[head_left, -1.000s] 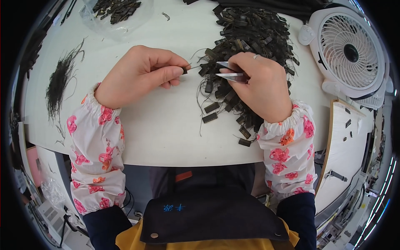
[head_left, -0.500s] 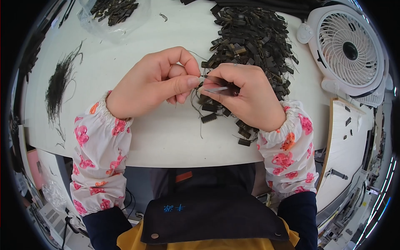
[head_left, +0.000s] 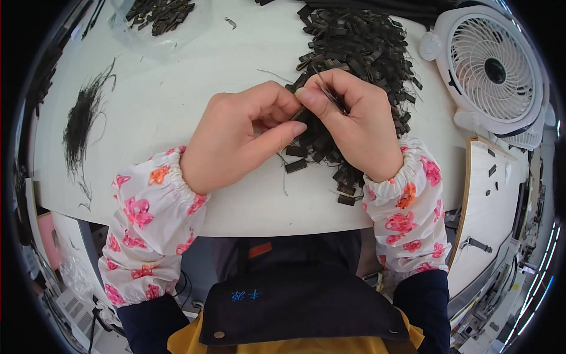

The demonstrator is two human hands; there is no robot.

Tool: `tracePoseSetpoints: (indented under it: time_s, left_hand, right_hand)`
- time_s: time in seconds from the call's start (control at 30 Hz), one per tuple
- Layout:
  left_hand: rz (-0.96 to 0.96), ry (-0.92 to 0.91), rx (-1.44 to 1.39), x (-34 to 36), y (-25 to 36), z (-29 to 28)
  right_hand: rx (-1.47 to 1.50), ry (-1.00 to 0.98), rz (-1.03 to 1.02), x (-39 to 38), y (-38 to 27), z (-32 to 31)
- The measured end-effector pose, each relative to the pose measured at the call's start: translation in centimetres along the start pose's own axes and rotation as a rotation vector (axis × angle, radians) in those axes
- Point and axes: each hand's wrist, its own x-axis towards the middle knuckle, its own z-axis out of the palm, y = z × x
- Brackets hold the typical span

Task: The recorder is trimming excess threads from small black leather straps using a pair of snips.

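Observation:
Over the near-left side of a heap of small black fabric tabs [head_left: 356, 44], my two hands meet at the fingertips. My left hand [head_left: 244, 130] is closed, thumb and forefinger about a small dark tab [head_left: 299, 112] that is largely hidden by the fingers. A loose thread [head_left: 274, 74] trails out to the left beyond them. Metal thread snips [head_left: 330, 94] lie in my closed right hand [head_left: 359, 121], their blades angled up and left. The right thumb and forefinger also pinch at the upper end of that tab.
A white fan [head_left: 494, 71] stands at the right. At the far left corner a clear plastic bag [head_left: 197, 35] holds more black tabs. A tuft of cut black threads [head_left: 85, 121] lies on the white table [head_left: 253, 212]. A board [head_left: 480, 212] leans at the table's right side.
My left hand has shifted right and slightly down. The right fingertips moved up, and the snips turned from pointing left to pointing up and left.

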Motion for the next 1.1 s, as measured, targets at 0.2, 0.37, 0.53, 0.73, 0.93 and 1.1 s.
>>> tracePoseSetpoints:
  time_s: [0.2, 0.37, 0.53, 0.73, 0.93, 1.1]
  left_hand:
    - [-0.095, -0.096, 0.014, 0.4, 0.2, -1.0]
    - [0.081, -0.080, 0.071, 0.5, 0.1, -1.6]
    - [-0.064, -0.149, 0.162, 0.6, 0.7, -4.1]
    - [-0.014, 0.010, 0.064, 0.8, 0.6, -4.2]
    - [-0.095, 0.071, -0.248, 1.1, -0.2, -2.4]
    - [-0.207, 0.122, -0.583, 1.2, -0.6, -1.1]
  right_hand:
    - [-0.095, 0.200, -0.079, 0.4, -0.4, -0.7]
    - [-0.074, -0.240, -0.248, 0.1, 0.6, -0.3]
    - [-0.185, -0.212, -0.306, 0.5, 0.7, -1.1]
    - [-0.196, 0.017, -0.380, 0.6, 1.3, -1.0]
    - [-0.323, -0.086, -0.443, -0.5, 1.4, 0.4]
    - [-0.406, 0.012, -0.538, 0.0, 1.6, 0.3]
